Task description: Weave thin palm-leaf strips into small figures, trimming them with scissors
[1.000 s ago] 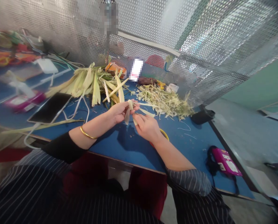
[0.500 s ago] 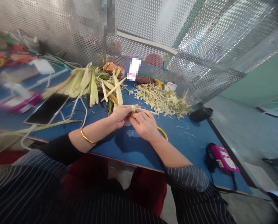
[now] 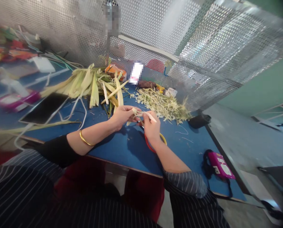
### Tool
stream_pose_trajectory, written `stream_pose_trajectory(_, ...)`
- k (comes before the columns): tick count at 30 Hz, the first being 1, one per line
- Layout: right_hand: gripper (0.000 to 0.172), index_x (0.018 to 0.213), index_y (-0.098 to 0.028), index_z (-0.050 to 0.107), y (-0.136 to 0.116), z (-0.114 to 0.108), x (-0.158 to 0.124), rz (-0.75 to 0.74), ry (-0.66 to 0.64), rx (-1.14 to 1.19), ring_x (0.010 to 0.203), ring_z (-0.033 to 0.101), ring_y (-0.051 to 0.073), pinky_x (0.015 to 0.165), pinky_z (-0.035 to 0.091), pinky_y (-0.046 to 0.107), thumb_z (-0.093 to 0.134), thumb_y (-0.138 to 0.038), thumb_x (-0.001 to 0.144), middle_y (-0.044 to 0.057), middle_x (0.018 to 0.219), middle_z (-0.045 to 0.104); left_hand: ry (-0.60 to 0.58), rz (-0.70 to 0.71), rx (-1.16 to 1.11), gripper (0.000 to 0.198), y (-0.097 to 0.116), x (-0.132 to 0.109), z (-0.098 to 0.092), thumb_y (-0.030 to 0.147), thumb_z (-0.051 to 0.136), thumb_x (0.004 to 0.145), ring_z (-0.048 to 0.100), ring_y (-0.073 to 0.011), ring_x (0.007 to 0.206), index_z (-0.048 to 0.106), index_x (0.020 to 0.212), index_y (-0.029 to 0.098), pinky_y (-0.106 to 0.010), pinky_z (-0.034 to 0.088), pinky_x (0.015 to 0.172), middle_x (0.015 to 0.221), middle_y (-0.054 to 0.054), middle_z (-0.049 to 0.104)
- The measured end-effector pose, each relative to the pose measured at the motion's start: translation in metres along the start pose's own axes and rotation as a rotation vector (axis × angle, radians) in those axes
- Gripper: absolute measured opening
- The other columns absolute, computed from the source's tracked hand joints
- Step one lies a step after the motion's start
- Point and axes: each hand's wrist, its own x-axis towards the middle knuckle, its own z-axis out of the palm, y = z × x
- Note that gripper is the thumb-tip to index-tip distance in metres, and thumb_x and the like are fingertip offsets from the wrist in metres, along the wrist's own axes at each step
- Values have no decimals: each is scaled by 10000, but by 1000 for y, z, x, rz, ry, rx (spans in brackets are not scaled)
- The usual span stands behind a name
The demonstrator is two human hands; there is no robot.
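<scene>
Above the blue table, my left hand and my right hand both pinch a pale folded leaf strip between their fingertips. The strip's loose end sticks out to the right past my right thumb. A gold bangle sits on my left wrist. Beneath my right wrist lie scissors with red and yellow handles, partly hidden by the hand.
A pile of long pale green leaves lies behind my hands, and a heap of leaf trimmings is to its right. A dark tablet with white cables rests at left. A pink pouch lies near the table's right corner. Perforated metal screens enclose the back.
My hands came together around the leaf strip and then drew slightly apart again; my right hand has risen and pulls the strip's end to the right, uncovering more of the scissors.
</scene>
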Motion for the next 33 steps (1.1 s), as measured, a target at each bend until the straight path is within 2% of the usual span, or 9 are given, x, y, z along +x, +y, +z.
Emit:
stream_pose_trajectory(5,180,768,-212,509,0,1,3,132,-5,170,437,538,107,446,472,252,502,-385,815,-23,659,604,-110,-25,14,197,0,1,-2,184,596,787,638,-105,584,701,936,109,-216,528,609,706,-72,681)
stream_pose_trajectory(11,131,782,-174,570,-2,6,7,423,-5,497,397,549,107,409,452,228,554,-288,718,-13,588,624,-121,1,-31,193,-2,3,-2,197,631,762,637,-111,617,691,921,105,-252,538,666,750,-78,685)
stream_pose_trajectory(18,145,783,-166,587,-2,6,10,458,21,597,386,552,104,391,444,214,579,-257,670,-20,561,633,-227,62,-4,302,0,0,-3,134,614,693,659,-143,670,687,985,108,-288,526,737,792,-79,696)
stream_pose_trajectory(23,163,787,-160,603,0,9,7,475,9,615,410,554,103,419,447,211,603,-267,665,-24,527,612,-135,97,66,324,-6,-1,-1,218,725,652,626,-105,629,682,955,112,-267,520,714,815,-59,690)
stream_pose_trajectory(27,219,781,-169,582,-2,10,5,469,-15,586,445,563,104,465,463,224,614,-369,696,-23,563,608,-15,139,81,306,-9,2,-3,276,722,671,602,-92,605,684,931,118,-240,517,653,767,-44,676)
stream_pose_trajectory(30,251,810,-192,520,-3,10,0,402,-59,465,457,572,105,475,464,229,625,-395,707,-41,617,595,92,179,78,296,-6,5,-7,296,716,676,595,-97,617,686,912,120,-204,493,578,743,-42,664)
stream_pose_trajectory(33,238,927,-214,495,-4,9,-7,223,-139,252,478,588,120,529,484,260,589,-349,755,-47,646,598,174,194,100,282,-3,7,-9,280,729,651,587,-102,610,688,876,116,-175,442,488,715,-41,652)
